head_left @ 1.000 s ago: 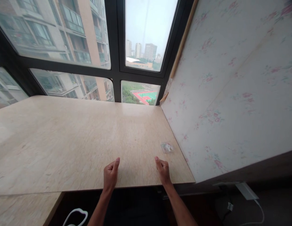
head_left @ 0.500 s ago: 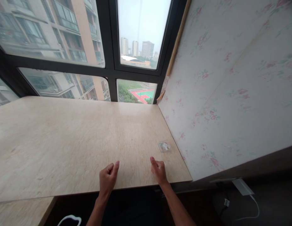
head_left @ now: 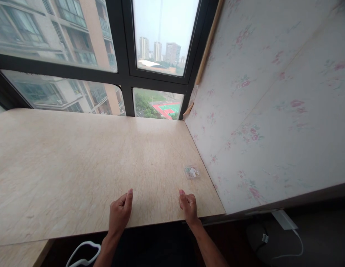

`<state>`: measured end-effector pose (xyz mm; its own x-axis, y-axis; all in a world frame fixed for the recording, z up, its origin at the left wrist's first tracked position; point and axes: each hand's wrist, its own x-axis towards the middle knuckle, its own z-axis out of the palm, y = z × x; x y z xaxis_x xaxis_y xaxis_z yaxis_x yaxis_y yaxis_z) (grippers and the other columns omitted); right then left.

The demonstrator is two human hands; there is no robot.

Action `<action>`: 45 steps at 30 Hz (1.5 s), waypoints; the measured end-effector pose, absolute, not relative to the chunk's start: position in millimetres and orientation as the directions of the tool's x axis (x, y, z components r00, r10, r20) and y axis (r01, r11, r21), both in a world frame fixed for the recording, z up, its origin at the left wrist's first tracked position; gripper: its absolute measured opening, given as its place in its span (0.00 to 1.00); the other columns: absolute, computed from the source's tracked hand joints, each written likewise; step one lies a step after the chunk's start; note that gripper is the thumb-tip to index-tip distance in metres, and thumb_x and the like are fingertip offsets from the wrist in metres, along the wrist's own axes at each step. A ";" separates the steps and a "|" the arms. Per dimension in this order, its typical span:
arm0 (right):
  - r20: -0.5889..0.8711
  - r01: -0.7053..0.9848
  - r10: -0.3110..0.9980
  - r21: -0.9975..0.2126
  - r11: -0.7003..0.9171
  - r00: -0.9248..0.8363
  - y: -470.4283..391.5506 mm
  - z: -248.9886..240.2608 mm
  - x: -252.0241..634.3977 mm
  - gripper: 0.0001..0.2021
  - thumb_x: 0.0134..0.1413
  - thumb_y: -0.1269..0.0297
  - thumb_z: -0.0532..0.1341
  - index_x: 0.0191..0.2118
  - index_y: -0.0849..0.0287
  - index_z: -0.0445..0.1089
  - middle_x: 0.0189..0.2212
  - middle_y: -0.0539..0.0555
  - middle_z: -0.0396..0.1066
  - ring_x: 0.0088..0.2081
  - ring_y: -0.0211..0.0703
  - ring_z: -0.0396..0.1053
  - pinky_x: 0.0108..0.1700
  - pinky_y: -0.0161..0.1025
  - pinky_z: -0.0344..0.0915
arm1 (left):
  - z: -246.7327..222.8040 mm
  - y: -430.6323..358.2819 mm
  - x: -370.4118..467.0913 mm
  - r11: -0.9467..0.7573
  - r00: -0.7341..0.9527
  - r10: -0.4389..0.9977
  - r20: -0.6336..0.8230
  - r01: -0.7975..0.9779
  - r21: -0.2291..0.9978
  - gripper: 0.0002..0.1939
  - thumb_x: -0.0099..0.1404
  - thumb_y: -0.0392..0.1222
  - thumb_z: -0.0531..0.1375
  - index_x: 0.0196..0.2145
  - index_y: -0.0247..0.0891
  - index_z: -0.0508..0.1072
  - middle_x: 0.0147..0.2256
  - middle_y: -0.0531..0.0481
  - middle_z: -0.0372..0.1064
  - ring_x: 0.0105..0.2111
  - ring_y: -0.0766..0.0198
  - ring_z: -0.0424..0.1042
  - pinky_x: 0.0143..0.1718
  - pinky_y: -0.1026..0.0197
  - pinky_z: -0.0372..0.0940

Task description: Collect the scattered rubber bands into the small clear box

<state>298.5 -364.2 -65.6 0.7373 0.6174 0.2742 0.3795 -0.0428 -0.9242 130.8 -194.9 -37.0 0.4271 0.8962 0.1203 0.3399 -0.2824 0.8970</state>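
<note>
My left hand [head_left: 120, 212] is curled into a fist over the front part of the beige stone-patterned counter [head_left: 86, 167], its thumb pointing away from me. Over the counter's front edge, further right, my right hand [head_left: 189, 208] is also a fist, with the thumb laid along the top. Nothing shows in either fist. Just beyond the right hand lies a small clear flat case [head_left: 191, 172] with a printed picture inside, near the wall. Neither hand touches it.
A floral-papered wall [head_left: 253, 122] borders the counter on the right. Dark-framed windows [head_left: 125, 55] stand at the back. Below the counter are a white looped object [head_left: 89, 244] at left and a white adapter [head_left: 285, 219] with a cable at right.
The view has shifted slightly. My left hand has moved a little to the left, so the fists are further apart. The case lies in the same place on the counter.
</note>
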 end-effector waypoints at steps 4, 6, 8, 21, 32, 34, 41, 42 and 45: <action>0.356 0.497 0.602 -0.864 -0.079 0.715 -376.8 -55.8 317.3 0.28 0.63 0.53 0.47 0.14 0.56 0.39 0.10 0.43 0.41 0.14 0.29 0.42 0.20 0.34 0.47 | -35.2 -188.0 130.3 -0.231 0.459 0.886 0.068 0.310 0.922 0.23 0.61 0.55 0.51 0.18 0.40 0.47 0.16 0.56 0.44 0.18 0.69 0.47 0.18 0.65 0.47; 0.417 0.585 0.570 -0.798 -0.143 0.708 -383.0 -43.7 337.0 0.27 0.63 0.53 0.47 0.14 0.56 0.40 0.11 0.43 0.41 0.15 0.30 0.42 0.20 0.34 0.46 | -36.5 -182.1 130.3 -0.185 0.491 0.871 0.012 0.305 0.934 0.24 0.61 0.56 0.52 0.18 0.40 0.48 0.16 0.56 0.44 0.17 0.70 0.47 0.17 0.65 0.47; 0.460 0.696 0.596 -0.674 -0.248 0.658 -387.6 -28.7 361.8 0.25 0.62 0.54 0.49 0.15 0.56 0.46 0.12 0.45 0.47 0.16 0.32 0.48 0.22 0.34 0.49 | -39.1 -175.9 129.9 -0.102 0.523 0.849 -0.073 0.298 0.949 0.24 0.60 0.58 0.53 0.18 0.40 0.48 0.15 0.57 0.44 0.16 0.70 0.46 0.15 0.66 0.45; 0.148 0.844 0.882 -0.394 -0.363 0.448 -376.3 -29.1 458.1 0.36 0.47 0.58 0.66 0.62 0.59 0.55 0.55 0.64 0.63 0.56 0.52 0.61 0.56 0.51 0.57 | -44.3 -174.2 130.0 0.017 0.547 0.822 -0.156 0.250 0.968 0.25 0.59 0.59 0.54 0.19 0.41 0.49 0.15 0.59 0.42 0.15 0.71 0.44 0.14 0.67 0.45; 0.289 0.856 0.860 -0.440 -0.270 0.420 -353.4 -3.2 412.8 0.33 0.45 0.47 0.65 0.55 0.61 0.64 0.46 0.60 0.71 0.49 0.51 0.66 0.51 0.48 0.62 | -38.5 -189.6 140.8 -0.132 0.502 0.865 -0.015 0.257 0.957 0.23 0.56 0.54 0.60 0.18 0.38 0.54 0.17 0.58 0.48 0.18 0.71 0.49 0.18 0.68 0.49; 0.307 0.846 0.866 -0.488 -0.213 0.395 -342.6 4.2 396.5 0.32 0.46 0.46 0.64 0.53 0.61 0.66 0.46 0.60 0.71 0.48 0.50 0.66 0.51 0.47 0.63 | -36.3 -196.3 151.5 -0.082 0.565 0.825 -0.019 0.152 0.985 0.18 0.53 0.52 0.63 0.23 0.37 0.62 0.20 0.57 0.54 0.20 0.71 0.55 0.20 0.69 0.53; 0.276 0.747 0.925 -0.665 -0.013 0.263 -304.6 23.8 342.9 0.26 0.51 0.46 0.61 0.52 0.58 0.68 0.43 0.58 0.73 0.44 0.49 0.69 0.43 0.45 0.67 | -20.1 -213.3 186.6 0.265 0.720 0.693 -0.019 -0.230 0.936 0.37 0.52 0.45 0.66 0.57 0.40 0.58 0.50 0.40 0.63 0.40 0.60 0.69 0.40 0.59 0.67; 0.266 0.735 0.933 -0.678 0.003 0.241 -300.7 26.2 338.5 0.25 0.53 0.47 0.60 0.51 0.58 0.68 0.43 0.58 0.73 0.44 0.49 0.70 0.43 0.44 0.68 | -18.5 -213.6 188.2 0.295 0.714 0.700 -0.023 -0.259 0.920 0.37 0.53 0.45 0.66 0.57 0.40 0.58 0.50 0.40 0.63 0.43 0.58 0.69 0.42 0.57 0.66; 0.234 0.696 0.948 -0.718 0.020 0.215 -292.3 33.0 332.2 0.23 0.55 0.48 0.58 0.52 0.58 0.69 0.45 0.58 0.73 0.44 0.49 0.71 0.41 0.44 0.70 | -18.1 -211.7 187.1 0.335 0.649 0.759 -0.053 -0.319 0.887 0.34 0.53 0.44 0.66 0.56 0.38 0.61 0.47 0.41 0.68 0.44 0.56 0.69 0.44 0.56 0.66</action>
<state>332.2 -292.3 33.0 0.2147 0.9481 0.2344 0.6956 0.0200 -0.7182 187.1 -211.7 -18.1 0.6486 0.7593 -0.0528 -0.3194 0.3345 0.8866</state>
